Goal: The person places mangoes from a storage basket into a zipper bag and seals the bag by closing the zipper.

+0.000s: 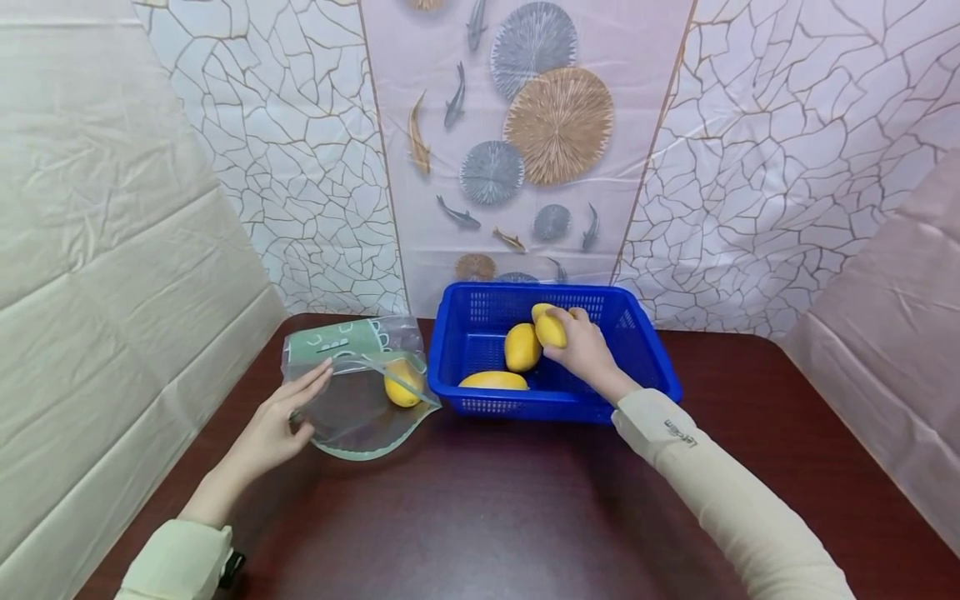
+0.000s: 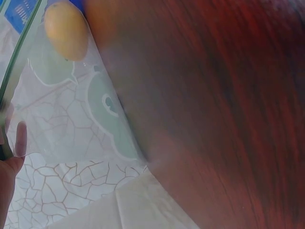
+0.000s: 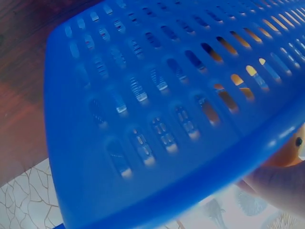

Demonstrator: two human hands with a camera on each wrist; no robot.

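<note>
My right hand (image 1: 585, 354) grips a yellow mango (image 1: 551, 331) above the inside of the blue plastic basket (image 1: 555, 406). More mangoes (image 1: 522, 347) lie in the basket, one of them along its front wall. On the left, a clear zip bag (image 1: 360, 425) with a green printed panel lies with its mouth spread wide, and one mango (image 1: 403, 383) is inside it. My left hand (image 1: 273, 429) is at the bag's left side, fingers extended along the upper lip and thumb apart, near the lower lip. In the left wrist view, a digit (image 2: 21, 138) shows through the plastic.
The basket's raised rim (image 1: 438, 342) stands beside the bag's right edge. Both rest on a dark red-brown table (image 1: 480, 508). Patterned cloth (image 1: 315, 167) hangs behind the table, with pale creased cloth (image 1: 90, 250) along the sides.
</note>
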